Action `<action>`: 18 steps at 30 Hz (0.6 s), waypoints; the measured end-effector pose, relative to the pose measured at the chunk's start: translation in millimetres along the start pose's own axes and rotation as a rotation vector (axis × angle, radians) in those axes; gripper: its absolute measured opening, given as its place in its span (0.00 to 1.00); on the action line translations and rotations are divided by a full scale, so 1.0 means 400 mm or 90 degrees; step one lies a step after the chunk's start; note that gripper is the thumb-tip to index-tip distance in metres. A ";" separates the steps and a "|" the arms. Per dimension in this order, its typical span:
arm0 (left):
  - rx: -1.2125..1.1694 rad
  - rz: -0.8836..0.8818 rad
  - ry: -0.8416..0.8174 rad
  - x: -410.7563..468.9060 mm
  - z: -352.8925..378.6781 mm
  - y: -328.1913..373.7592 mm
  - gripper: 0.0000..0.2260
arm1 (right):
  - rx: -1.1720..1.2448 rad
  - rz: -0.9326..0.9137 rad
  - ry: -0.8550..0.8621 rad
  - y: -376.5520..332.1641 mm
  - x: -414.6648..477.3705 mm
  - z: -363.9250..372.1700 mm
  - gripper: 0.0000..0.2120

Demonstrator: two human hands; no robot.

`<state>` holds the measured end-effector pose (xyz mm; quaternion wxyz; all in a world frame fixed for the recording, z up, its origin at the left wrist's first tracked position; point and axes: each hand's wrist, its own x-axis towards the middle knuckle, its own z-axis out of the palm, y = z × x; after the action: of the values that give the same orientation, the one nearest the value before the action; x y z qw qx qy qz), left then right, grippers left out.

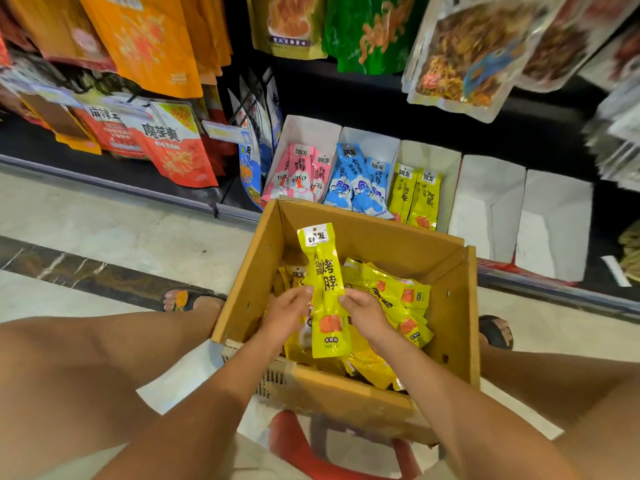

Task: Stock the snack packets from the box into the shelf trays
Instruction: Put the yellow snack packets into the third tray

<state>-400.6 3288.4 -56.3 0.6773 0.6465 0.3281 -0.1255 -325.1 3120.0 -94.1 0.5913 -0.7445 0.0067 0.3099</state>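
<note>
Bare thighs (69,375) fill the lower corners, and between them a red stool (291,441) is mostly cut off by the bottom edge. Both forearms reach forward into an open cardboard box (381,244). The left hand (285,315) pinches the left edge of a long yellow packet (325,271) and the right hand (363,313) pinches its right edge. The packet stands upright between them, above the loose pile (391,292) of matching packets in the box. Its large black characters read 烤脖; the small print on its white top label is too blurred to read.

On the low shelf behind, a red bag (173,150) at the left reads 魔芋爽. To its right, white trays (485,188) stand side by side, holding in turn pink packets (299,171), blue packets (360,181) and shelved yellow packets (419,195). Two more trays follow. The hanging bags (145,39) above are cut off at the top, and those at the far right are blurred.
</note>
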 end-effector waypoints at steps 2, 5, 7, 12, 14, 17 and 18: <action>-0.063 -0.014 -0.028 -0.006 0.007 0.006 0.08 | 0.062 0.029 -0.061 -0.009 -0.027 0.016 0.11; -0.086 -0.021 -0.034 -0.002 0.008 -0.002 0.10 | 0.105 0.057 -0.070 -0.013 -0.041 0.021 0.11; -0.091 -0.017 -0.041 -0.004 0.009 0.000 0.10 | 0.095 0.049 -0.066 -0.017 -0.040 0.020 0.11; -0.087 -0.001 -0.004 0.004 0.025 0.010 0.10 | 0.008 0.025 -0.025 -0.011 -0.008 0.019 0.09; -0.086 0.004 0.028 0.016 0.023 0.006 0.11 | -0.067 0.011 0.001 -0.003 0.017 0.013 0.09; -0.089 0.005 0.070 0.036 0.015 -0.009 0.11 | -0.268 0.002 0.049 0.026 0.057 -0.025 0.12; -0.093 0.000 0.082 0.041 0.013 -0.011 0.11 | -0.336 0.006 0.072 0.037 0.067 -0.042 0.13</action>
<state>-389.5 3287.1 -70.0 0.7001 0.6019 0.3796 -0.0594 -301.3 3110.1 -118.0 0.3738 -0.8892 -0.0380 0.2610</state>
